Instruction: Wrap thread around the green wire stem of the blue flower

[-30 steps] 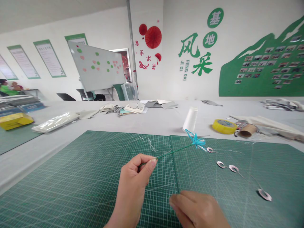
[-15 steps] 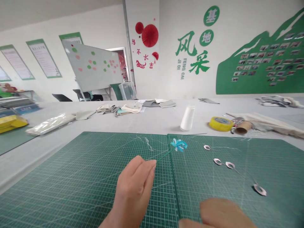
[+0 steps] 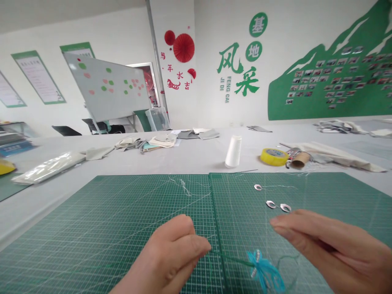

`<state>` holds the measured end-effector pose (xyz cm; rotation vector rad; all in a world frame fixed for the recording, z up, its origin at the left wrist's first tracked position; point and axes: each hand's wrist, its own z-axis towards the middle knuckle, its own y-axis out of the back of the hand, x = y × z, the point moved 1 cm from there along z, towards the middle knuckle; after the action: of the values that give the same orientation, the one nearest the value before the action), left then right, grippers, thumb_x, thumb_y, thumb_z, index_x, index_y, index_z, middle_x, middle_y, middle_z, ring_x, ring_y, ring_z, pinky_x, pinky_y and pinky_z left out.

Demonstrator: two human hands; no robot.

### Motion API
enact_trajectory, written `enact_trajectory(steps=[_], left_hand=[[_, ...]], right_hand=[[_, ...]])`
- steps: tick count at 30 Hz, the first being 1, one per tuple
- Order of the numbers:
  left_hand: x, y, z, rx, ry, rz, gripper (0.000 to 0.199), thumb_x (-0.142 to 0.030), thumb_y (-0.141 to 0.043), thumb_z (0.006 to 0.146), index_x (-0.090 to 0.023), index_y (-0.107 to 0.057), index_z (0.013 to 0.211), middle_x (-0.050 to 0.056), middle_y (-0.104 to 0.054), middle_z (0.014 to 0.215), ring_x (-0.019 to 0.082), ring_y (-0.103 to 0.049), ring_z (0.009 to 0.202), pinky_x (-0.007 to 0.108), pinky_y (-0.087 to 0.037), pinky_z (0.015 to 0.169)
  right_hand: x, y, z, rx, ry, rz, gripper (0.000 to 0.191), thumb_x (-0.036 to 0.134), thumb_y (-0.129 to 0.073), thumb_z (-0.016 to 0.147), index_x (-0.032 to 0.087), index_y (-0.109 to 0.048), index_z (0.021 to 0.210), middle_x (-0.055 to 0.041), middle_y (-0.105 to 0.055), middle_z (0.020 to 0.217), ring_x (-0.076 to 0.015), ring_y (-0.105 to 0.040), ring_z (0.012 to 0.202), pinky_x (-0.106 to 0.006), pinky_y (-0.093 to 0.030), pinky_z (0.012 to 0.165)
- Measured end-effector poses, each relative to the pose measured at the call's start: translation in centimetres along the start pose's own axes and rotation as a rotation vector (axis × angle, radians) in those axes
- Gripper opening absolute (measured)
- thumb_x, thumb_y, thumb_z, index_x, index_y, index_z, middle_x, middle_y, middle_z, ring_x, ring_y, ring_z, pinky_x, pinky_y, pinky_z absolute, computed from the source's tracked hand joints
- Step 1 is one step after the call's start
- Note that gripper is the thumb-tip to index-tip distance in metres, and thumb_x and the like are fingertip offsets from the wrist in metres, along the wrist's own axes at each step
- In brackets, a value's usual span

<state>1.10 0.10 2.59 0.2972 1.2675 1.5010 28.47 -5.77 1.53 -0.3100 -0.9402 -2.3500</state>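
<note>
My left hand [image 3: 171, 253] is closed in a pinch on the thin green stem of a small blue flower. The blue flower [image 3: 265, 271], made of looped petals with whitish beaded edges, juts out to the right of that hand, above the cutting mat. My right hand [image 3: 333, 245] is up on the right, thumb and forefinger pressed together; whatever they hold is too fine to make out. A loose green thread [image 3: 288, 258] curls between the flower and my right hand. Just beyond its fingertips lie white oval rings [image 3: 285, 208] on the mat.
Green gridded cutting mats [image 3: 122, 212] cover the near table, with tangled white thread [image 3: 185, 188] on top. Behind them stand a white thread cone [image 3: 234, 152], yellow tape roll [image 3: 274, 157] and cardboard tube [image 3: 300, 160]. Fabric scraps [image 3: 165, 140] and a plastic-wrapped packet [image 3: 50, 166] lie farther off.
The flower has swung down and nearer, to the right of my left hand. My right hand has risen from the bottom edge and moved right. The view has turned slightly right.
</note>
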Motion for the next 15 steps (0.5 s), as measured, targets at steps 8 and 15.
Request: enact_trajectory(steps=[8, 15], left_hand=[[0.3, 0.7, 0.5, 0.008, 0.043, -0.312, 0.019, -0.011, -0.055, 0.089, -0.017, -0.072, 0.082, -0.001, -0.048, 0.067, 0.009, -0.048, 0.061, 0.019, -0.036, 0.054], [0.3, 0.2, 0.4, -0.065, 0.166, -0.589, 0.013, -0.024, -0.066, 0.084, -0.021, -0.074, 0.075, -0.003, -0.046, 0.06, 0.012, -0.044, 0.061, 0.023, -0.033, 0.057]], right_hand=[[-1.2, -1.9, 1.5, 0.22, -0.109, 0.206, 0.014, 0.033, -0.063, 0.087, 0.028, -0.073, 0.079, 0.0035, -0.075, 0.073, -0.0143, -0.067, 0.061, -0.02, -0.051, 0.053], [-1.1, -5.6, 0.4, 0.343, -0.294, 0.224, 0.029, 0.04, -0.053, 0.092, 0.023, -0.069, 0.077, 0.0022, -0.062, 0.062, -0.0151, -0.054, 0.056, -0.024, -0.043, 0.052]])
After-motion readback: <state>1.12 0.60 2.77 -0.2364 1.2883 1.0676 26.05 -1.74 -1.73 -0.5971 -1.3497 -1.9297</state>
